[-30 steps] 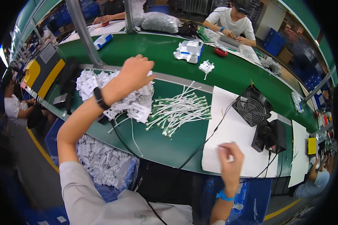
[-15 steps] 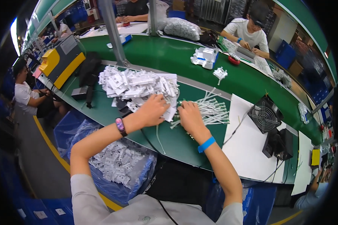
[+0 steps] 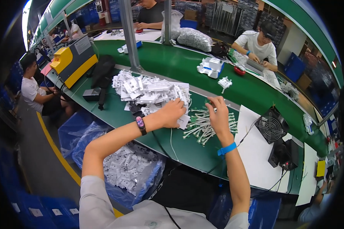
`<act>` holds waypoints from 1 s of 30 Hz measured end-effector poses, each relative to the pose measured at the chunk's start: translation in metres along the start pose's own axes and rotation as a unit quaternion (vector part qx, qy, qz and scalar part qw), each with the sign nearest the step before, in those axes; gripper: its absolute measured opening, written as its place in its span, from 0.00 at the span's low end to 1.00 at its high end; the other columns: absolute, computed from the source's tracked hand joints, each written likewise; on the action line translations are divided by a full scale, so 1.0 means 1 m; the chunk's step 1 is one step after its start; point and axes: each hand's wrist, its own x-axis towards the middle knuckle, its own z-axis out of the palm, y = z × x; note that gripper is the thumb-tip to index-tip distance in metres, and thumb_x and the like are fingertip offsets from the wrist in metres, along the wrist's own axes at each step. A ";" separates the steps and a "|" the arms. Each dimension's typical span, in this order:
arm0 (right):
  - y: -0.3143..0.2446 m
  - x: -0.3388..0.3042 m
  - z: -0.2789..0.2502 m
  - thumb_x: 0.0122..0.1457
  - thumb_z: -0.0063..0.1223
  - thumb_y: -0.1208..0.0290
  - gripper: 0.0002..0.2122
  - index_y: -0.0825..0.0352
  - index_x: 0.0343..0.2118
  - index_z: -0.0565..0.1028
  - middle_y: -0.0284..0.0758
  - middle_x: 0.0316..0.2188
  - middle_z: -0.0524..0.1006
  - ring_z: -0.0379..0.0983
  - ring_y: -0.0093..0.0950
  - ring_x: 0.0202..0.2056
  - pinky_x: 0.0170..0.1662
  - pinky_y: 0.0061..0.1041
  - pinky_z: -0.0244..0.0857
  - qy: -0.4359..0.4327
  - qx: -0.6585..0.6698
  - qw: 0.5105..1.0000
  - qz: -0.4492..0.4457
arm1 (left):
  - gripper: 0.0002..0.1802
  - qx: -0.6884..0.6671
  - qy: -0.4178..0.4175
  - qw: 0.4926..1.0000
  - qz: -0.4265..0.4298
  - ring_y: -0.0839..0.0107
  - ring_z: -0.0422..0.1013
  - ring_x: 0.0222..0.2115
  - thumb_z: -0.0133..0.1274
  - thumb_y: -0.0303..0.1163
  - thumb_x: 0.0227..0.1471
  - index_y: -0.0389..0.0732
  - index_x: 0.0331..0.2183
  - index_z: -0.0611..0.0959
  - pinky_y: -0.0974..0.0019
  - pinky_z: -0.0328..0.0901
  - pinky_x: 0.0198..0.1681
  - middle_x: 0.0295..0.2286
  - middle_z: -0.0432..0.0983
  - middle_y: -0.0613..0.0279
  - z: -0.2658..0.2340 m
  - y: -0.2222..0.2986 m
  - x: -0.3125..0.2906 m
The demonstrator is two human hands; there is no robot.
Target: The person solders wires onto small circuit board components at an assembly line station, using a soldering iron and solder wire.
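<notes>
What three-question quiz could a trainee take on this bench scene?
1. True or false: the left hand rests on the pile of white parts.
2. What does the right hand touch? A) the small black fan B) the heap of white cables C) the yellow machine
3. What colour is the right wrist's band?
Key: 1 true; 2 B; 3 blue.

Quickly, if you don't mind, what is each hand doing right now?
Left hand: fingers curled on the edge of the pile of white plastic parts; grip cannot be told.
Right hand: resting on the white cable bundles; grip cannot be told.
</notes>
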 end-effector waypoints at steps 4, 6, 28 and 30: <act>-0.008 0.003 -0.016 0.66 0.53 0.77 0.06 0.72 0.40 0.79 0.37 0.33 0.78 0.75 0.28 0.33 0.36 0.24 0.66 0.128 0.086 0.987 0.048 | 0.19 -0.097 0.092 0.991 0.008 0.51 0.71 0.42 0.65 0.34 0.42 0.39 0.36 0.77 0.49 0.66 0.44 0.34 0.76 0.53 -0.003 -0.002 0.005; -0.009 0.002 -0.024 0.67 0.52 0.76 0.06 0.72 0.40 0.79 0.35 0.33 0.78 0.75 0.23 0.34 0.35 0.23 0.65 0.168 0.149 0.971 0.082 | 0.17 -0.147 0.112 0.982 -0.041 0.48 0.74 0.36 0.64 0.33 0.46 0.39 0.37 0.77 0.49 0.66 0.42 0.29 0.78 0.52 -0.008 0.003 0.012; -0.032 -0.018 -0.105 0.64 0.59 0.74 0.08 0.75 0.39 0.80 0.31 0.30 0.79 0.74 0.18 0.34 0.41 0.17 0.67 0.111 0.175 0.968 0.140 | 0.24 -0.704 0.155 0.664 -0.198 0.72 0.80 0.39 0.60 0.27 0.57 0.30 0.54 0.76 0.70 0.72 0.40 0.41 0.84 0.54 -0.040 0.081 0.085; -0.037 -0.031 -0.107 0.64 0.60 0.73 0.08 0.74 0.40 0.80 0.31 0.29 0.79 0.74 0.17 0.31 0.36 0.17 0.67 0.104 0.272 0.937 0.193 | 0.22 -0.731 0.172 0.633 -0.189 0.71 0.80 0.40 0.60 0.26 0.57 0.32 0.53 0.77 0.69 0.72 0.43 0.41 0.84 0.54 -0.034 0.088 0.088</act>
